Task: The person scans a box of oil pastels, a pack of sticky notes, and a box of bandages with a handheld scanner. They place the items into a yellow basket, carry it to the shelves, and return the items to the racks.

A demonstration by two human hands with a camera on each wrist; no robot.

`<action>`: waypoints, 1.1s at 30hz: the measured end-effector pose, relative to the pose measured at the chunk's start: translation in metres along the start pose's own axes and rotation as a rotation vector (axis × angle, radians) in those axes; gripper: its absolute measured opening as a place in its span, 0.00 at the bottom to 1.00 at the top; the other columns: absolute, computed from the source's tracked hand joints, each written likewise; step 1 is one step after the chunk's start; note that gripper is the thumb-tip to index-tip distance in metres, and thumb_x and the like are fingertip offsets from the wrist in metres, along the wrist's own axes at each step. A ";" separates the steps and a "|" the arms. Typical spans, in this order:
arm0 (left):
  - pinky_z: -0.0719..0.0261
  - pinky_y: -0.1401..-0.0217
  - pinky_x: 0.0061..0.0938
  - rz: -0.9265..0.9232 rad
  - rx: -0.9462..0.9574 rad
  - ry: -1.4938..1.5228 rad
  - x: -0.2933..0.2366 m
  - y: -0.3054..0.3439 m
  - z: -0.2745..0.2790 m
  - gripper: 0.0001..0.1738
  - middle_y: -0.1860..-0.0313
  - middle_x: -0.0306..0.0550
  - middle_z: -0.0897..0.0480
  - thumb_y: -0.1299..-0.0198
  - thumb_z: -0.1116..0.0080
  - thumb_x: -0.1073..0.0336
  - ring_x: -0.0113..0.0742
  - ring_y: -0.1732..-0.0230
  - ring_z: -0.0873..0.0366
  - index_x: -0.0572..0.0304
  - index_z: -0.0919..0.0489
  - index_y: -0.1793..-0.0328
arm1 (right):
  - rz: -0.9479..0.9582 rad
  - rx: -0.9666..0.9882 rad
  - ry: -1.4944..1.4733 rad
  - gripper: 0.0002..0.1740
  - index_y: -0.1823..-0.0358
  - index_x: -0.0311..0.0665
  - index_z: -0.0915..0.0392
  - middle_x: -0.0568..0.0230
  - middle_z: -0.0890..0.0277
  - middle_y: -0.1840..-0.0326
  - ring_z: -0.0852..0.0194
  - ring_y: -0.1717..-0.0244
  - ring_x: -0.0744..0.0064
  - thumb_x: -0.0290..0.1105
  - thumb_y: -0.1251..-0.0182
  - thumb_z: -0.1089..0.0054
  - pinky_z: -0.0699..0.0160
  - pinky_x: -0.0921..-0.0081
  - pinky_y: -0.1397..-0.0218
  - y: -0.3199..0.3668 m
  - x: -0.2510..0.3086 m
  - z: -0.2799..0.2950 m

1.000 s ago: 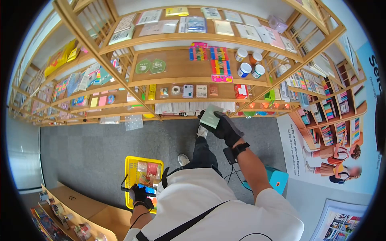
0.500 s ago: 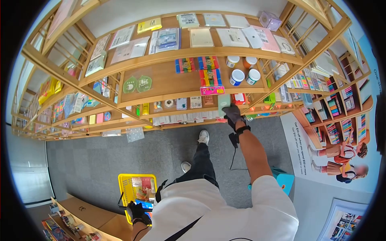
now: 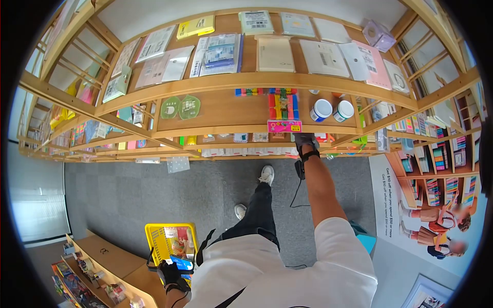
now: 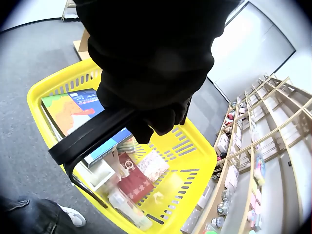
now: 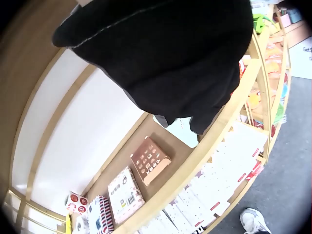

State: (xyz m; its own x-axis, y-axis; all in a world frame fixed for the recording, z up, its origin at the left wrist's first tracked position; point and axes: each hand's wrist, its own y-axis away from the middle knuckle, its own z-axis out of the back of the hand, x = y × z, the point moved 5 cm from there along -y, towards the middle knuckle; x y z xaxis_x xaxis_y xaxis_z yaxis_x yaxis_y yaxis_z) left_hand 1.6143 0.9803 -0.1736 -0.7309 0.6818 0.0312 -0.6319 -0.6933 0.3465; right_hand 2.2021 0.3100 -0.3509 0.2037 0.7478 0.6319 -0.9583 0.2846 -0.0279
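Observation:
My black-gloved right hand [image 3: 306, 142] reaches onto a lower shelf. Its fingertips overlap a flat, pale green pack [image 5: 183, 131] lying close to the shelf board, and much of the pack is hidden under the glove. Beside it lies a brown box [image 5: 151, 160] with small printed pictures. Down at my side, my gloved left hand [image 3: 170, 273] grips the black handle [image 4: 92, 134] of a yellow shopping basket [image 3: 158, 237]. Inside the basket are a blue-and-green box [image 4: 80, 109], a dark red patterned pack [image 4: 135, 180] and other small packaged goods.
Wooden shelf edges [image 3: 226, 128] run above and below my right hand. Upright white packs [image 5: 209, 185] fill the shelf beneath. Lidded jars [image 3: 321, 110] and colourful packs [image 3: 283, 108] stand on the shelf above. A low wooden unit [image 3: 110, 262] is behind the basket.
My right hand has carried the pale green pack forward from in front of the shelves onto the lower shelf. The left hand keeps hold of the basket handle.

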 end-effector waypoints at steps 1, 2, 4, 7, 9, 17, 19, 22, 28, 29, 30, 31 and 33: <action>0.14 0.43 0.41 -0.076 -0.026 -0.094 0.005 -0.001 -0.005 0.19 0.49 0.65 0.10 0.37 0.28 0.63 0.55 0.46 0.11 0.74 0.14 0.49 | 0.002 0.007 0.001 0.28 0.30 0.46 0.19 0.53 0.16 0.30 0.25 0.23 0.50 0.54 0.22 0.39 0.25 0.51 0.24 0.000 0.004 -0.003; 0.14 0.43 0.41 -0.072 -0.022 -0.093 0.011 -0.002 -0.009 0.19 0.49 0.65 0.10 0.37 0.28 0.63 0.55 0.46 0.11 0.74 0.14 0.49 | 0.041 -0.062 0.054 0.28 0.30 0.46 0.19 0.53 0.16 0.30 0.24 0.24 0.50 0.54 0.22 0.40 0.25 0.51 0.24 -0.005 -0.006 -0.017; 0.14 0.44 0.40 -0.155 -0.046 -0.112 0.014 -0.005 -0.018 0.17 0.51 0.65 0.10 0.38 0.28 0.64 0.57 0.47 0.11 0.72 0.13 0.50 | 0.121 -0.205 0.162 0.28 0.29 0.47 0.19 0.54 0.16 0.30 0.23 0.25 0.50 0.54 0.21 0.40 0.24 0.51 0.24 -0.014 -0.022 -0.034; 0.14 0.44 0.40 -0.096 -0.034 -0.077 0.000 0.006 -0.015 0.16 0.51 0.65 0.09 0.38 0.28 0.64 0.58 0.47 0.11 0.71 0.13 0.50 | 0.124 -0.167 0.158 0.27 0.30 0.47 0.19 0.54 0.15 0.31 0.21 0.26 0.51 0.53 0.21 0.40 0.23 0.52 0.25 -0.010 -0.019 -0.028; 0.14 0.43 0.40 0.093 -0.006 0.015 -0.014 0.011 0.003 0.17 0.50 0.64 0.09 0.38 0.28 0.65 0.56 0.46 0.11 0.72 0.13 0.49 | 0.117 -0.139 0.141 0.27 0.30 0.47 0.18 0.55 0.15 0.32 0.20 0.27 0.51 0.53 0.22 0.40 0.22 0.53 0.26 -0.003 -0.007 -0.022; 0.14 0.39 0.40 0.045 0.004 0.015 -0.006 0.015 -0.001 0.21 0.46 0.65 0.09 0.38 0.28 0.66 0.55 0.42 0.11 0.75 0.14 0.43 | -0.033 -0.065 0.149 0.24 0.41 0.44 0.12 0.49 0.10 0.42 0.12 0.39 0.45 0.50 0.28 0.38 0.13 0.51 0.39 -0.001 -0.032 -0.036; 0.14 0.38 0.39 -0.030 -0.006 -0.008 0.027 -0.004 -0.032 0.22 0.46 0.65 0.09 0.37 0.28 0.65 0.55 0.42 0.11 0.76 0.14 0.42 | -0.104 0.029 0.288 0.22 0.46 0.42 0.11 0.47 0.09 0.49 0.11 0.45 0.43 0.48 0.31 0.36 0.11 0.51 0.45 0.022 0.003 0.007; 0.15 0.37 0.37 -0.183 -0.011 -0.068 0.063 -0.022 -0.064 0.24 0.45 0.65 0.09 0.36 0.28 0.63 0.55 0.41 0.12 0.77 0.15 0.41 | -0.165 0.018 0.348 0.21 0.47 0.42 0.10 0.47 0.09 0.52 0.10 0.47 0.43 0.46 0.35 0.33 0.11 0.51 0.45 0.064 0.037 0.037; 0.17 0.38 0.34 -0.229 0.124 -0.332 0.035 -0.022 -0.061 0.21 0.47 0.63 0.09 0.30 0.35 0.60 0.52 0.40 0.12 0.76 0.15 0.46 | 0.404 -0.437 0.445 0.26 0.44 0.43 0.12 0.53 0.09 0.49 0.11 0.43 0.49 0.45 0.44 0.27 0.19 0.47 0.34 0.112 0.090 0.056; 0.17 0.39 0.33 -0.170 0.125 -0.250 0.029 -0.018 -0.049 0.20 0.47 0.63 0.09 0.29 0.36 0.59 0.51 0.40 0.12 0.76 0.15 0.47 | 0.398 -0.443 0.442 0.26 0.44 0.43 0.12 0.53 0.09 0.49 0.11 0.43 0.49 0.45 0.44 0.27 0.19 0.47 0.34 0.117 0.093 0.055; 0.17 0.39 0.33 -0.177 0.118 -0.254 0.027 -0.013 -0.043 0.20 0.47 0.63 0.09 0.29 0.36 0.59 0.51 0.40 0.12 0.76 0.15 0.47 | 0.366 -0.326 0.482 0.27 0.43 0.44 0.12 0.55 0.09 0.47 0.11 0.42 0.49 0.45 0.44 0.27 0.20 0.46 0.33 0.121 0.093 0.049; 0.17 0.40 0.33 -0.276 0.082 -0.309 0.020 -0.010 -0.037 0.19 0.49 0.62 0.09 0.29 0.36 0.60 0.51 0.41 0.12 0.75 0.15 0.48 | 0.332 -0.211 0.519 0.28 0.42 0.44 0.12 0.56 0.10 0.45 0.12 0.41 0.50 0.45 0.45 0.27 0.22 0.46 0.31 0.122 0.092 0.045; 0.17 0.41 0.33 -0.471 0.004 -0.416 0.006 -0.006 -0.025 0.16 0.52 0.62 0.09 0.29 0.37 0.62 0.50 0.43 0.12 0.73 0.15 0.49 | 0.292 -0.108 0.547 0.29 0.41 0.44 0.13 0.57 0.10 0.44 0.12 0.40 0.50 0.45 0.45 0.27 0.23 0.45 0.30 0.120 0.099 0.042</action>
State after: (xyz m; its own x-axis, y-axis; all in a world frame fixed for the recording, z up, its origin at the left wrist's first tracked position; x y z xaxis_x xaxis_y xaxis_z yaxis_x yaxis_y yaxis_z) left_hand 1.6074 0.9824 -0.1993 -0.2120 0.9482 0.2364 -0.8603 -0.2958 0.4151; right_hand 2.0986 0.3933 -0.2590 0.0372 0.9944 0.0993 -0.9700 0.0598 -0.2355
